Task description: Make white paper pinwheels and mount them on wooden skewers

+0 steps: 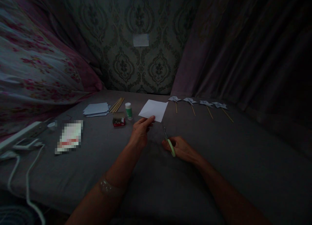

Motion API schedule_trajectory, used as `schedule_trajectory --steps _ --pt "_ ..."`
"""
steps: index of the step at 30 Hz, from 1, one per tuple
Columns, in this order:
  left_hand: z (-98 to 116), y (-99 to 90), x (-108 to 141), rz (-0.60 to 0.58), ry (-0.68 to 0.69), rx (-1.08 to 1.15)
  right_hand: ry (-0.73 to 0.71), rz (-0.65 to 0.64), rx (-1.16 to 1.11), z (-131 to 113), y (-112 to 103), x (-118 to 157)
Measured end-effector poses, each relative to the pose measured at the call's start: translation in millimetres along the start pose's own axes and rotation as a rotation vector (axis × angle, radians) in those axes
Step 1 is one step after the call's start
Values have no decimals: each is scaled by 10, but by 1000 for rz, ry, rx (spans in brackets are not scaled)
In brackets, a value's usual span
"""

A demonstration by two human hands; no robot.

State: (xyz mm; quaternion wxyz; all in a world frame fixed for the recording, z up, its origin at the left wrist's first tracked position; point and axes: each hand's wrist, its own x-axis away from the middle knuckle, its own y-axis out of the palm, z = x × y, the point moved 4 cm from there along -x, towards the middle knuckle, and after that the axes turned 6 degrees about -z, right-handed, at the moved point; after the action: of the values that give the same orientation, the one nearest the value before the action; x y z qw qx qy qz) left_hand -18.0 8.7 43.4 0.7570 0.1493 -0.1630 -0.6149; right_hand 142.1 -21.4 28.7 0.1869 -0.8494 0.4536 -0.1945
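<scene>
My left hand point(141, 130) pinches the near edge of a white square sheet of paper point(154, 108), thumb on top. The sheet is held above the grey cloth, tilted a little. In my right hand point(181, 148) is a pair of scissors point(171, 147) with light green handles. Their blades point up and away, with the tips close to the paper's near right corner. Whether the tips touch the paper I cannot tell. The fingers inside the handles are partly hidden.
Paper pinwheels point(206, 104) on sticks lie at the back right. A glue stick point(128, 111), a small red box point(119, 121) of metal bits, wooden sticks point(117, 105) and a paper stack point(96, 109) stand left. A power strip point(26, 137) with white cables lies far left.
</scene>
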Motion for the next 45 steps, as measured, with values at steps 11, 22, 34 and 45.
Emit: schedule_trajectory --steps 11,22,34,45 --pt "-57 40 40 -51 22 -92 8 58 -111 19 0 -14" --pt "-48 45 53 -37 29 -107 14 85 -123 12 -29 -5" --pt "-76 40 35 -50 32 -104 31 112 -149 -5 -34 -3" --pt "-90 32 16 -67 38 -107 46 130 -145 24 -45 -4"
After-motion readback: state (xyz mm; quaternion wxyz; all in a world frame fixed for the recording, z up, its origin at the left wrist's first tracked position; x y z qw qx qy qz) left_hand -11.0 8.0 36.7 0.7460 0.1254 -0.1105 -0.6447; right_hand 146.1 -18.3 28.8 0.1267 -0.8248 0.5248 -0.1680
